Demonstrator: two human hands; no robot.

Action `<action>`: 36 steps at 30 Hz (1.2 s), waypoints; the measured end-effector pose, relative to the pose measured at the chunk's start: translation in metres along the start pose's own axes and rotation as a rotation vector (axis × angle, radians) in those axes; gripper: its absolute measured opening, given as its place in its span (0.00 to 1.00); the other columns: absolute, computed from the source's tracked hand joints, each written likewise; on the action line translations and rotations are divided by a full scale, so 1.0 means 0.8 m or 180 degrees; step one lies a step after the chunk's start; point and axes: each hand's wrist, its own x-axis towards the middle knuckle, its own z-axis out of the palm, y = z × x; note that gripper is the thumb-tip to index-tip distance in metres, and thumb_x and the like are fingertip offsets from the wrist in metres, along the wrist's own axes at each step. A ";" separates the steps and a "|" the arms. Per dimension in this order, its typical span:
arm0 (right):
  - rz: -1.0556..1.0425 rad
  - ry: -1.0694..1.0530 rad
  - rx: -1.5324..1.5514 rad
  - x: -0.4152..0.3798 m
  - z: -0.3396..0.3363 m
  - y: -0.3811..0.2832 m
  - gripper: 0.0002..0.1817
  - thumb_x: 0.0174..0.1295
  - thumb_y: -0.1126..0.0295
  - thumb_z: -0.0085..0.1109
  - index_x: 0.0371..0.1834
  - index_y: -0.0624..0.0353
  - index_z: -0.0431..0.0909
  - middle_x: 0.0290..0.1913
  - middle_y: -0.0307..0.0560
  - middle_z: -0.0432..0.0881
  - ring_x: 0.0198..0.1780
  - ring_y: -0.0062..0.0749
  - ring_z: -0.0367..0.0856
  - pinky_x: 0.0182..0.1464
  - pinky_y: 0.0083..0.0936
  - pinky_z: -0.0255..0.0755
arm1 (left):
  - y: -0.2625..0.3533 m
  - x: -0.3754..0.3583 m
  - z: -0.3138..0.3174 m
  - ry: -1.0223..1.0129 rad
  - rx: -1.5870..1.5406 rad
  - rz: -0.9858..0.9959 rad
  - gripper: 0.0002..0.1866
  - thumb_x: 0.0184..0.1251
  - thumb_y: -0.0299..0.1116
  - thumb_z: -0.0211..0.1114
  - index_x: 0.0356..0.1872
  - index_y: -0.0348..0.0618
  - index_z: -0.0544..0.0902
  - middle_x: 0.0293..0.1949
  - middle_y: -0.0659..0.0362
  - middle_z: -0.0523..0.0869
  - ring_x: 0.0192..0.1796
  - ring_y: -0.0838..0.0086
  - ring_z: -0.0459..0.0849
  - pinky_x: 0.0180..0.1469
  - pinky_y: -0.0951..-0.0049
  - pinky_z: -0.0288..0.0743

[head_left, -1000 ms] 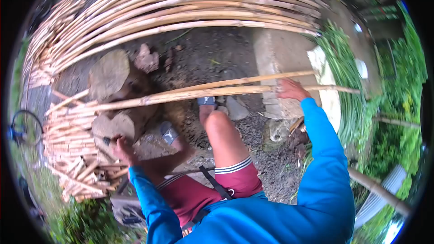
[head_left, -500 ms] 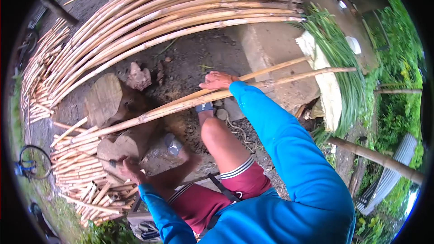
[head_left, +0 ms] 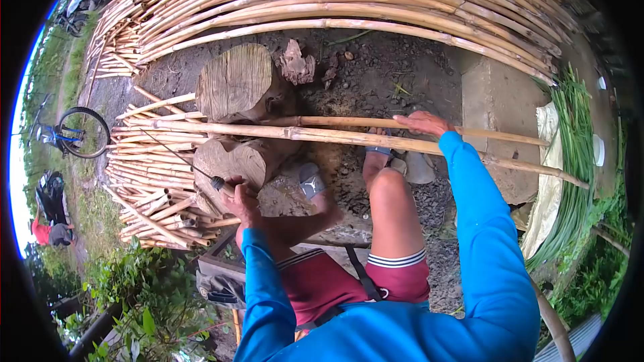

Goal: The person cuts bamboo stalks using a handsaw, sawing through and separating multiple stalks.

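My left hand [head_left: 241, 202] is closed around the dark handle of a long, thin-bladed knife [head_left: 180, 155], its blade pointing up and left over cut bamboo pieces. Two long bamboo poles lie side by side in front of me. The nearer pole [head_left: 322, 135] rests across the notched wood block [head_left: 231, 164]. Behind it, the farther pole [head_left: 500, 135] runs toward the gap between that block and the upright log [head_left: 235, 82]. My right hand [head_left: 424, 123] lies over the farther pole with its fingers stretched out to the left.
Long bamboo poles [head_left: 362, 10] lie in rows beyond the logs. Short cut pieces [head_left: 151, 174] are piled at left. A concrete slab [head_left: 500, 94], white sack [head_left: 545, 208] and green leaves [head_left: 570, 161] are at right. A bicycle [head_left: 64, 135] and a person [head_left: 45, 233] appear far left.
The view has swung left, so the poles and logs appear farther right. My right hand has come back onto the farther pole, and the knife's blade now shows clearly.
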 end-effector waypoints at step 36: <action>0.0472 0.0844 -0.0967 0.014 0.001 0.087 0.52 0.47 0.18 0.48 0.46 0.63 0.81 0.55 0.56 0.78 0.64 0.49 0.71 0.68 0.48 0.57 | -0.024 0.017 -0.017 0.0046 0.0922 0.0577 0.11 0.50 0.26 0.56 0.35 0.34 0.81 0.33 0.56 0.81 0.31 0.71 0.77 0.31 0.72 0.72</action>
